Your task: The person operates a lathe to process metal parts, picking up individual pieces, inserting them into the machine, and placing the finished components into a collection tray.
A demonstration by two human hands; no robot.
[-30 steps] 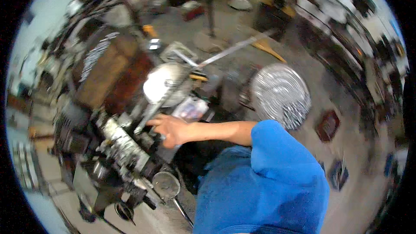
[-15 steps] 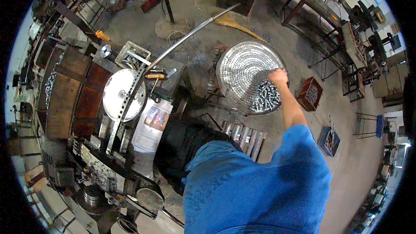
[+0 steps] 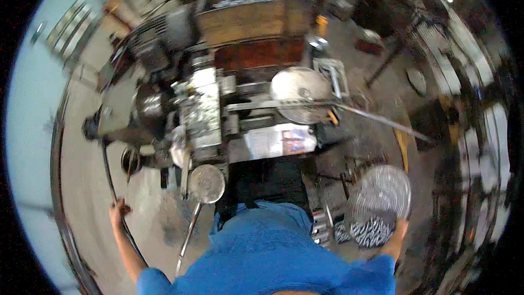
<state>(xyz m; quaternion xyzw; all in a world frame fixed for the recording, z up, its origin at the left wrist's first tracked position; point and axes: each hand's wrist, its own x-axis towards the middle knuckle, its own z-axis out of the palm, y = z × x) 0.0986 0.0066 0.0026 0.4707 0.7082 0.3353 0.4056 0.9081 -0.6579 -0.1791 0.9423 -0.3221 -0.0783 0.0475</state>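
At the left side of the machine, my left hand (image 3: 119,207) is closed around a long dark lever (image 3: 108,170). My right hand (image 3: 402,226) is at the near right edge of a round, perforated metal tray (image 3: 385,186). Small shiny metal cylinders (image 3: 372,231) lie heaped in the near part of that tray, close to the right hand. Motion blur smears the right hand's fingers, so I cannot make out whether they hold a piece. A second rod (image 3: 189,235), pale and straight, slants down from a round metal knob or disc (image 3: 207,183) on the machine.
Ahead stands the machine with a large round pale plate (image 3: 301,90) and a perforated bar (image 3: 267,105) across it. A printed sheet (image 3: 281,141) lies at its front. A long metal rod (image 3: 390,123) sticks out to the right. Behind is a wooden-sided bin (image 3: 245,23) of metal pieces.
My view has swung left toward the machine, blurring the picture. My left hand has come into view on the dark lever. The right hand has shifted from above the heaped pieces to the tray's edge.
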